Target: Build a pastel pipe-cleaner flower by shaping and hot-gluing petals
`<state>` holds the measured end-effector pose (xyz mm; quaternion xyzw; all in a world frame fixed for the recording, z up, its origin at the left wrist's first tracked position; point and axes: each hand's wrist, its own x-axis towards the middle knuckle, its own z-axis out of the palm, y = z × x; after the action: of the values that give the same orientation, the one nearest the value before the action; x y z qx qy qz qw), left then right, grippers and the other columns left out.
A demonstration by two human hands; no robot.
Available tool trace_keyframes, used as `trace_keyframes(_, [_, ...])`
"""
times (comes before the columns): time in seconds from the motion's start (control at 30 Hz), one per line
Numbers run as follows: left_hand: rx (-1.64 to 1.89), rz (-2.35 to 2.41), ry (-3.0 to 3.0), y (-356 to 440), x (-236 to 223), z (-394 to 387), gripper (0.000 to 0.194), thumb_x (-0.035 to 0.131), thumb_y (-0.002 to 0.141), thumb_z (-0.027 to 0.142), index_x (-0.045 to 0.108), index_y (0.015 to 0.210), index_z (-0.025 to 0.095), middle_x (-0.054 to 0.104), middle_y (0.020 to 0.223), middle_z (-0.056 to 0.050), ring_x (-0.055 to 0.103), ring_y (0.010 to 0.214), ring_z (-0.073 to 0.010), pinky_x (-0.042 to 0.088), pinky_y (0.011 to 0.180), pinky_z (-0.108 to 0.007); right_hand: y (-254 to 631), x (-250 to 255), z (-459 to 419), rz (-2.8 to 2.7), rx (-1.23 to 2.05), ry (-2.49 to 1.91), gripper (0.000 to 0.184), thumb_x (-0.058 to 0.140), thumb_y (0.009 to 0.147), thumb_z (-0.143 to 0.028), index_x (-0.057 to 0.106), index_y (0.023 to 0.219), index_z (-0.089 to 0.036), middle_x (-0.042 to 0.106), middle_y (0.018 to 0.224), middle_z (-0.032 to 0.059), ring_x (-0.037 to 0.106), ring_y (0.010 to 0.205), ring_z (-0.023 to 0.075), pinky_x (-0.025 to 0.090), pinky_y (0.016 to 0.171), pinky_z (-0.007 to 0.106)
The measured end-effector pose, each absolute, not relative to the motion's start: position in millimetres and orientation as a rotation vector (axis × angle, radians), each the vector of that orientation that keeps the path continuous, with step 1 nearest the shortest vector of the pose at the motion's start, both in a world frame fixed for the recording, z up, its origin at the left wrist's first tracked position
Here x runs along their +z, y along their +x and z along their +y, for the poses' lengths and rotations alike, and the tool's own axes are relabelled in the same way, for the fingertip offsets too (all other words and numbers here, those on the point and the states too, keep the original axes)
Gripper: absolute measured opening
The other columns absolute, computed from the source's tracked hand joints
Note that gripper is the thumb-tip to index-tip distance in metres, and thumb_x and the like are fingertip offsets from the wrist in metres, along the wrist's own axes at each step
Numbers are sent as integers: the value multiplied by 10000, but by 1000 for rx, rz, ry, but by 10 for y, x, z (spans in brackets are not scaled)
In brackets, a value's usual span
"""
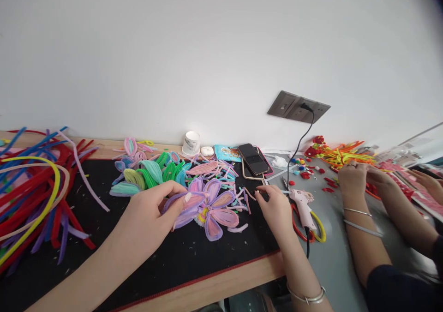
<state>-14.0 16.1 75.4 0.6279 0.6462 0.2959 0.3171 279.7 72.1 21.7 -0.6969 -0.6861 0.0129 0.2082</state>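
Observation:
My left hand pinches a pink-and-purple petal of a pipe-cleaner flower between thumb and fingers. The flower has a yellow centre and lies tilted over the black mat. To its right, my right hand has thumb and forefinger brought together near short pipe-cleaner scraps; what they hold, if anything, is too small to make out. A pale pink hot glue gun lies just right of that hand, its cord plugged into the wall. Behind the flower sit green and teal pipe-cleaner petals.
Long loose pipe cleaners heap at the left. Along the wall stand a paper cup, a white case, a blue packet and a phone. At right, a co-worker's hands work beside orange and yellow pipe cleaners.

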Motion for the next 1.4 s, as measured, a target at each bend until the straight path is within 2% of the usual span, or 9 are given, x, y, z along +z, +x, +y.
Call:
trace_keyframes(0.2, [798, 1758, 1623, -192, 710, 130, 221, 514, 833, 434, 565, 899, 230, 601, 645, 44, 491, 495, -141, 357, 518, -257, 3380, 423, 538, -1574, -148, -2103, 295, 538, 785, -395, 658, 920, -162, 674, 888, 113, 617, 812, 266, 448, 734, 354])
trace_keyframes(0.37, [837, 1690, 1642, -194, 654, 128, 224, 495, 850, 450, 507, 882, 229, 661, 810, -6, 603, 692, -205, 416, 607, -279, 3810, 289, 471, -1413, -279, -2499, 588, 552, 769, -474, 581, 1126, -7, 643, 1024, 268, 594, 993, 396, 457, 801, 437])
trace_keyframes(0.53, [797, 1561, 1642, -189, 561, 125, 192, 451, 885, 434, 403, 871, 248, 608, 730, 14, 599, 671, -193, 434, 644, -290, 3848, 123, 572, -1433, -72, -2654, 684, 499, 807, -464, 507, 1224, 78, 590, 1146, 337, 565, 1108, 415, 456, 861, 434])
trace_keyframes(0.7, [748, 1497, 1711, -177, 543, 62, 151, 341, 929, 375, 348, 839, 254, 546, 759, 29, 548, 702, -169, 416, 675, -294, 3928, 190, 686, -1384, 123, -2715, 628, 484, 790, -438, 572, 1210, 21, 662, 1060, 292, 641, 989, 396, 474, 793, 417])
trace_keyframes(0.8, [802, 1571, 1758, -127, 608, 7, 163, 310, 925, 379, 370, 849, 248, 521, 771, 25, 511, 693, -171, 401, 667, -294, 3937, 292, 642, -1319, 55, -2710, 579, 544, 726, -451, 633, 1131, -47, 699, 962, 247, 659, 894, 392, 474, 722, 409])
trace_keyframes(0.93, [819, 1597, 1818, -73, 667, -29, 183, 337, 916, 380, 410, 829, 237, 498, 729, 25, 478, 631, -166, 382, 611, -281, 3773, 463, 435, -1272, -42, -2411, 328, 574, 674, -375, 655, 894, -146, 666, 690, 101, 625, 663, 281, 441, 592, 340])
trace_keyframes(1.03, [792, 1542, 1931, -68, 628, -15, 148, 353, 915, 331, 400, 812, 235, 490, 732, 24, 485, 633, -165, 384, 612, -282, 3521, 541, 244, -1273, 357, -2007, 189, 594, 687, -366, 581, 734, -183, 537, 535, 13, 501, 500, 179, 380, 478, 283])
trace_keyframes(1.2, [716, 1364, 2151, -38, 536, 27, 102, 328, 930, 220, 393, 851, 229, 506, 865, -10, 510, 708, -164, 414, 671, -296, 2963, 503, -26, -1200, 1093, -1484, 441, 705, 720, -499, 549, 974, -174, 526, 594, -21, 415, 460, 100, 335, 418, 222])
trace_keyframes(1.4, [741, 1308, 2246, 31, 547, 45, 123, 330, 924, 136, 411, 878, 216, 490, 893, -16, 519, 808, -170, 420, 751, -312, 2533, 432, -162, -1243, 1517, -1394, 483, 657, 757, -595, 502, 953, -181, 442, 544, -63, 340, 413, 61, 295, 400, 206])
